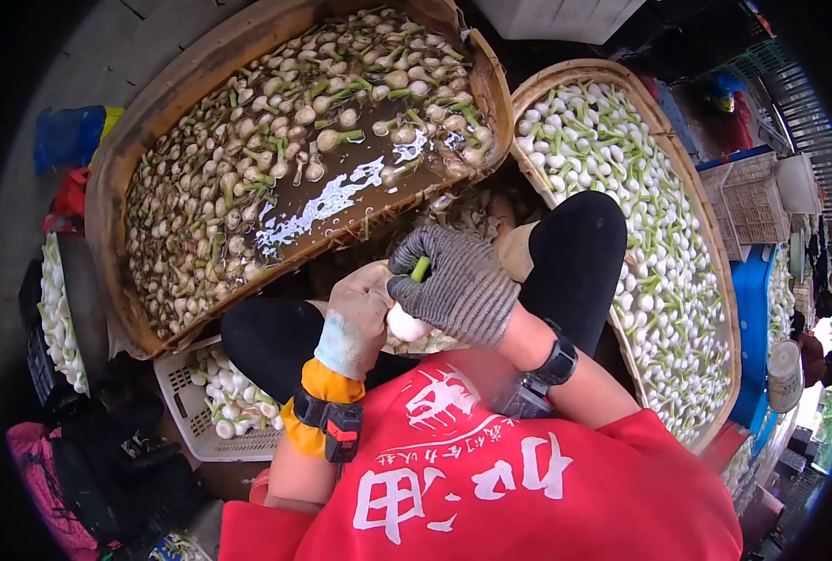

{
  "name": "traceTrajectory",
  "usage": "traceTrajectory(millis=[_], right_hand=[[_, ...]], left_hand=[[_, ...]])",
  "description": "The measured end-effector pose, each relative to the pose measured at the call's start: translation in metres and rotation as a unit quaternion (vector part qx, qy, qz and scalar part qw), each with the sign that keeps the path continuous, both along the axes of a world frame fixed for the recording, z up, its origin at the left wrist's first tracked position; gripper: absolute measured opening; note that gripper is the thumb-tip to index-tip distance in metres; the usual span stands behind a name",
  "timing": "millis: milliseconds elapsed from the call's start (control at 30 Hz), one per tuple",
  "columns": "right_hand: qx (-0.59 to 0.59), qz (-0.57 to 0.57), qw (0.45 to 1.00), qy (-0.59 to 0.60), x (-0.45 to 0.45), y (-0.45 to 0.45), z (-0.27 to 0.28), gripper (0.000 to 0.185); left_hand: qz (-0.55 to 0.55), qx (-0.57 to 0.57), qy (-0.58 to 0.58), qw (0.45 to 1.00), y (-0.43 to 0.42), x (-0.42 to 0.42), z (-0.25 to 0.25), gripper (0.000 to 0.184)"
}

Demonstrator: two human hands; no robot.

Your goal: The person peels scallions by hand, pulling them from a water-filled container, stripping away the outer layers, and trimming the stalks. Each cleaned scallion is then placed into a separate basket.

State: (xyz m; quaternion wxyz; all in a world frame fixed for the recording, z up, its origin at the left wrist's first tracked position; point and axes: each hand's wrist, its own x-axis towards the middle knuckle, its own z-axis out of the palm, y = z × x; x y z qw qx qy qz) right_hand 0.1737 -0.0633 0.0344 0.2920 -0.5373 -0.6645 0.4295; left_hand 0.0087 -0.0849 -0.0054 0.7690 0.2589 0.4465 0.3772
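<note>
Bulb (405, 324) was between the knees, near side of the muddy tub (116, 187). Right hand (458, 280) closed round it, stem (420, 269) poking out; left hand (358, 304) against it, grip unclear. Step looked like peeling; next move called for steady hold, light pull. Fingertips partly hidden; tub's far rim cut off.

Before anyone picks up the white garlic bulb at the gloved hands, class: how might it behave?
The white garlic bulb looks rounded, so it may roll if pushed. Its smooth-looking surface could feel slippery. The plump, unsagging shape suggests it would probably stay firm.
</note>
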Motion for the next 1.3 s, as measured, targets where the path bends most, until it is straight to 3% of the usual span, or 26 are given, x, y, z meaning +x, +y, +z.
traceTrajectory(millis=[100, 167, 200, 233, 267, 333, 367, 400, 467, 500, 533, 600, 667, 733, 800, 867, 933, 967, 1000, 1033, 1067, 1100, 1133, 1167, 1300], right_hand=[[-0.003, 0.002, 0.999, 0.045, 0.007, -0.004, 0.004, 0.022], [-0.016, -0.006, 0.999, 0.049, 0.019, -0.004, 0.016, 0.021], [0.040, -0.032, 0.998, 0.045, 0.030, -0.002, 0.017, 0.021], [0.095, -0.057, 0.993, 0.041, 0.043, -0.001, 0.019, 0.022], [0.133, -0.141, 0.981, -0.003, 0.054, 0.002, 0.024, 0.023], [0.267, -0.314, 0.906, -0.097, 0.082, 0.020, 0.016, 0.023], [0.237, -0.376, 0.894, -0.060, 0.093, 0.025, 0.016, 0.025], [0.232, -0.390, 0.886, -0.096, 0.094, 0.029, 0.022, 0.025], [0.150, -0.358, 0.921, 0.001, 0.091, 0.036, 0.012, 0.026], [0.141, -0.308, 0.941, -0.002, 0.086, 0.038, 0.005, 0.025], [0.130, -0.258, 0.957, -0.007, 0.080, 0.037, -0.003, 0.025], [0.047, -0.212, 0.976, -0.029, 0.063, 0.034, -0.014, 0.029], [-0.001, -0.166, 0.986, -0.013, 0.051, 0.029, -0.033, 0.031], [-0.051, -0.144, 0.988, -0.004, 0.044, 0.028, -0.045, 0.035], [-0.042, -0.074, 0.996, 0.030, 0.042, 0.028, -0.055, 0.037], [0.021, -0.053, 0.998, -0.010, 0.044, 0.031, -0.049, 0.038], [0.034, -0.035, 0.998, -0.039, 0.048, 0.033, -0.048, 0.036], [0.062, -0.037, 0.995, -0.070, 0.051, 0.035, -0.045, 0.031], [0.058, -0.039, 0.995, -0.070, 0.054, 0.036, -0.049, 0.031], [0.062, -0.050, 0.995, -0.058, 0.056, 0.037, -0.055, 0.027], [0.069, -0.059, 0.995, -0.044, 0.056, 0.039, -0.060, 0.024], [0.073, -0.075, 0.994, -0.044, 0.055, 0.041, -0.062, 0.021], [0.071, -0.072, 0.994, -0.038, 0.053, 0.043, -0.063, 0.021], [0.106, -0.067, 0.991, -0.042, 0.051, 0.046, -0.064, 0.019], [0.177, -0.075, 0.980, -0.061, 0.035, 0.057, -0.044, 0.022]], left_hand=[[0.075, 0.009, 0.102, 0.992, 0.005, -0.005, -0.020, 0.031], [0.126, 0.044, -0.097, 0.986, 0.016, -0.013, -0.014, 0.019], [0.131, 0.032, -0.195, 0.972, 0.025, -0.024, -0.009, 0.015], [0.189, -0.008, -0.217, 0.958, 0.033, -0.032, -0.014, 0.011], [0.112, 0.013, -0.280, 0.953, 0.037, -0.048, -0.019, 0.014], [0.094, 0.109, 0.052, 0.988, 0.032, -0.033, 0.007, 0.019], [-0.086, 0.101, 0.213, 0.968, 0.036, -0.050, -0.010, 0.025], [-0.188, 0.176, 0.304, 0.917, 0.038, -0.048, -0.012, 0.031], [-0.251, 0.353, 0.366, 0.824, 0.045, -0.052, -0.052, 0.027], [-0.241, 0.281, 0.383, 0.846, 0.059, -0.042, -0.028, 0.027], [-0.241, 0.105, 0.317, 0.911, 0.079, -0.036, -0.013, 0.026], [-0.149, 0.231, 0.354, 0.894, 0.119, -0.030, -0.027, 0.025], [-0.201, 0.331, 0.483, 0.785, 0.168, -0.018, -0.040, 0.030], [-0.295, 0.295, 0.570, 0.708, 0.217, -0.015, -0.100, 0.042], [-0.389, 0.194, 0.572, 0.696, 0.247, 0.003, -0.144, 0.056], [-0.454, 0.207, 0.553, 0.668, 0.259, 0.011, -0.187, 0.063], [-0.533, 0.149, 0.504, 0.663, 0.267, 0.015, -0.198, 0.051], [-0.493, 0.055, 0.311, 0.811, 0.268, 0.002, -0.221, 0.042], [-0.387, -0.006, 0.184, 0.903, 0.254, 0.002, -0.196, 0.033], [-0.278, -0.068, 0.039, 0.957, 0.239, 0.003, -0.169, 0.025], [-0.224, -0.053, -0.011, 0.973, 0.231, 0.003, -0.163, 0.031], [-0.156, -0.106, -0.127, 0.974, 0.223, -0.001, -0.154, 0.040], [-0.092, -0.141, -0.115, 0.979, 0.201, 0.003, -0.104, 0.050], [-0.096, -0.099, -0.206, 0.969, 0.182, -0.004, -0.088, 0.058], [0.041, -0.097, -0.229, 0.968, 0.110, 0.010, -0.020, 0.069]])
